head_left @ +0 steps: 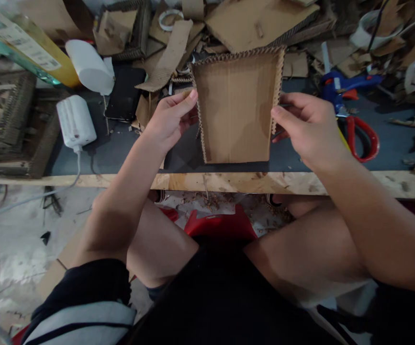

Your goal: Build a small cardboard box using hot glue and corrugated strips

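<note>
A shallow cardboard tray (236, 110) is held up over the front of the table, its flat brown floor facing me. Corrugated strips edge its left, far and right sides; the near side shows no strip. My left hand (171, 117) pinches the left edge, thumb on top and fingers partly hidden behind. At the right edge, my right hand (311, 127) grips with the thumb in front and the fingers behind it. Just beyond my right hand lie a blue glue gun (340, 86) and red-handled scissors (367, 139).
A black phone (125, 93), a white power adapter (76, 122) with a cable and a bottle of yellow liquid (38, 45) stand at the left. Stacked corrugated frames (4, 115) fill the far left. Cardboard scraps (261, 21) crowd the back. A red stool (221, 223) is below the table edge.
</note>
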